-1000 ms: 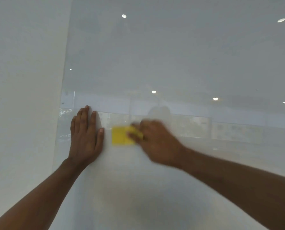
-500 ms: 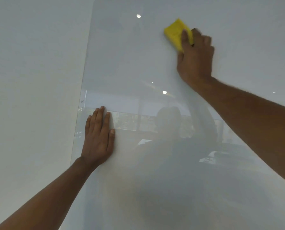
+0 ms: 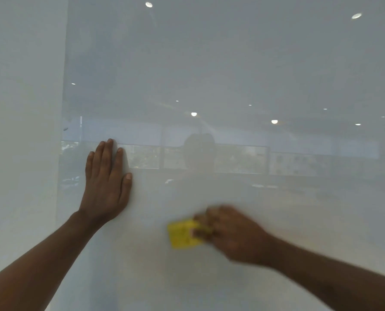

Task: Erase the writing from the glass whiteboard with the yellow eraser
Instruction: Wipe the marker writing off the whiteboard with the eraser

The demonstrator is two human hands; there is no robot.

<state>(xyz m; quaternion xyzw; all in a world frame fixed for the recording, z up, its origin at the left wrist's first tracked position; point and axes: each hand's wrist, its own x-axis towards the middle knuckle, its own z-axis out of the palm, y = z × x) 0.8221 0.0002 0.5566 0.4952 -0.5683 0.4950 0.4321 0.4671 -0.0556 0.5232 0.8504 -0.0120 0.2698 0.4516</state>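
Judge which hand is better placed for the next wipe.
Right: the right hand already holds the yellow eraser against the glass whiteboard; the left hand lies flat, bracing.

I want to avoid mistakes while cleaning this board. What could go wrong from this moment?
1. The right hand holds the yellow eraser only at one end and is blurred from fast motion; the eraser might slip out.
2. The left hand is pressed flat on the glass whiteboard, so it may leave smudges.
3. Reflections of lights and windows cover the glass, and no writing is discernible, so faint marks could be missed.
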